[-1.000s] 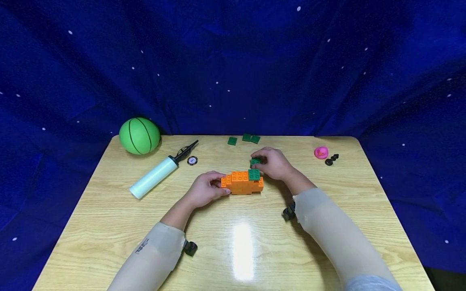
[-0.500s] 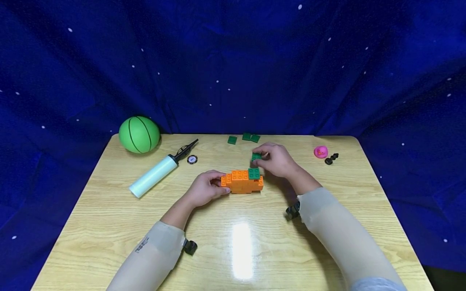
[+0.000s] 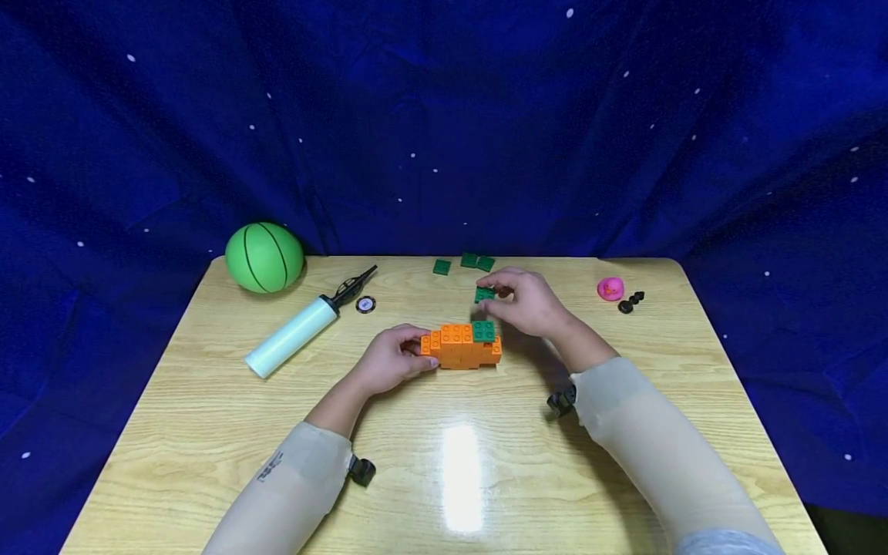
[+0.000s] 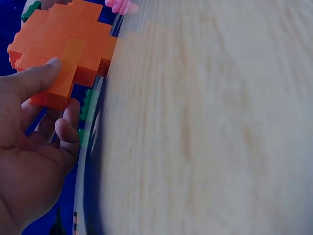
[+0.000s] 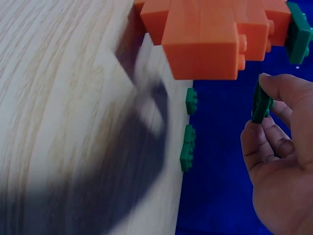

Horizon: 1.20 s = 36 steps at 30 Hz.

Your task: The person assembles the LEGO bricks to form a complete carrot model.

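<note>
An orange structure of stacked toy building bricks (image 3: pixel 458 351) stands mid-table, and my left hand (image 3: pixel 391 362) grips its left end, the thumb on the near face. On its top toward the right sits a flat green toy brick (image 3: pixel 483 331). Behind and above that, my right hand (image 3: pixel 530 304) pinches another flat green brick (image 3: pixel 483 294) between thumb and fingers. In the right wrist view this held brick (image 5: pixel 261 100) is apart from the orange bricks (image 5: pixel 200 44). The left wrist view has the thumb lying across the orange build (image 4: pixel 73 44).
Several flat green bricks (image 3: pixel 442 267) lie at the table's back edge. To the left are a green ball (image 3: pixel 264 257), a hand pump (image 3: pixel 294 335) and a round chip (image 3: pixel 365 304). A pink rubber duck (image 3: pixel 610 289) and a small black object (image 3: pixel 627 306) lie at the right.
My right hand has moved slightly back, away from the orange bricks, with the green brick still pinched. My left hand keeps its grip and has hardly moved.
</note>
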### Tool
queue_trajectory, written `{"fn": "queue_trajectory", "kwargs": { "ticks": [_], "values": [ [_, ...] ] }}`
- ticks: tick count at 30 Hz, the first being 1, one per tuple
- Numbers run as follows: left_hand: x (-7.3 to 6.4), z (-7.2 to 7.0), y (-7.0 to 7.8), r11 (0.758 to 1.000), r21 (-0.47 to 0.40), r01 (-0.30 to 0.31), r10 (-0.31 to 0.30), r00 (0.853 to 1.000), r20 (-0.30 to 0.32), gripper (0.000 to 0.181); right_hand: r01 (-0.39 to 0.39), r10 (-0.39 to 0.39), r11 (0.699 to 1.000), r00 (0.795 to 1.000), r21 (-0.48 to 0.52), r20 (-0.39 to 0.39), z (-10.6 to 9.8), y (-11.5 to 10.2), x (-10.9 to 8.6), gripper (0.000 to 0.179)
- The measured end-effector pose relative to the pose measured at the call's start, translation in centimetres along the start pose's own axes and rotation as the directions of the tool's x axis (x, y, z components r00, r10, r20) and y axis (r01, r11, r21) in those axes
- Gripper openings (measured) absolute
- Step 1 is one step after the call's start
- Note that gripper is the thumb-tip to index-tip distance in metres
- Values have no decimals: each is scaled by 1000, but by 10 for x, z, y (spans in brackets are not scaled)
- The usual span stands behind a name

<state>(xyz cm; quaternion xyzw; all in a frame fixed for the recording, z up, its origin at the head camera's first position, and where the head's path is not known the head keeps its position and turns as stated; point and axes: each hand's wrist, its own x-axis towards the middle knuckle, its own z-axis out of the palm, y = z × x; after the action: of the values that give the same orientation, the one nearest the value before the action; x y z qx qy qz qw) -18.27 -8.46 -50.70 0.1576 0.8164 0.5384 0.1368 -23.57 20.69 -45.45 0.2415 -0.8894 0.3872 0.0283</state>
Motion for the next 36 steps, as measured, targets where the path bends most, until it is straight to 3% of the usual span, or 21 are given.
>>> {"fn": "queue_trajectory", "kwargs": {
  "ticks": [14,36],
  "values": [
    [0,0,-1,1000,-3,12,-12,1000,2,44,64,-64,998,998,-2,28,-5,-29,0,33],
    [1,0,-1,1000,14,11,-11,1000,5,42,155,-154,988,982,-3,111,1,-51,-11,34]
  ]
}}
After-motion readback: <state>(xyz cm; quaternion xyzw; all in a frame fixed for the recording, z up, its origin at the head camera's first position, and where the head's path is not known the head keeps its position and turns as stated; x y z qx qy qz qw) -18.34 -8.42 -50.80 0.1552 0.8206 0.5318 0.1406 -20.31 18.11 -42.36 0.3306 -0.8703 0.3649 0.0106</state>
